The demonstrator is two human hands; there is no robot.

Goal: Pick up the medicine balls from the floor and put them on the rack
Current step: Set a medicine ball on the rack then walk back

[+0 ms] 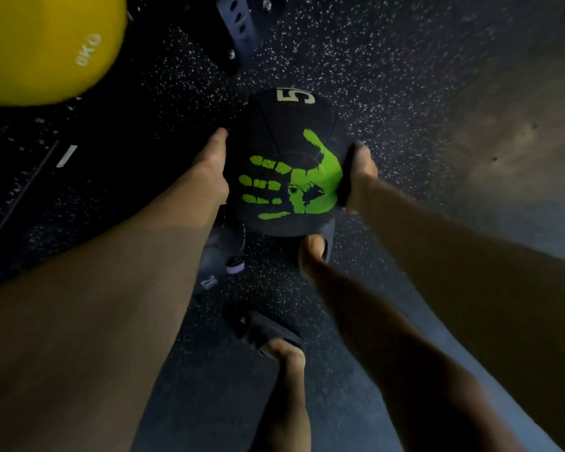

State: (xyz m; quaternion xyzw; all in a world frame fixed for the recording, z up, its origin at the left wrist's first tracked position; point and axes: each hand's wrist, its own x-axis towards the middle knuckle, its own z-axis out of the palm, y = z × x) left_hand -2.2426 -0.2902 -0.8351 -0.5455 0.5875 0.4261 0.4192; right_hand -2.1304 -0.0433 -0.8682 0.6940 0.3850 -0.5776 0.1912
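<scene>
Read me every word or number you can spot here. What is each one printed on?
"5": pale digit on the black medicine ball, near its far edge.
"KG": on the yellow ball; the digit before it is too blurred to read.
Pale mark, perhaps "2", on the dark object on the floor: too blurred to be sure.
White label at the left: unreadable.

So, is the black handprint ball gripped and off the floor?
Gripped: left hand and right hand clasp the black ball between them. Off the floor: cannot tell.
</scene>
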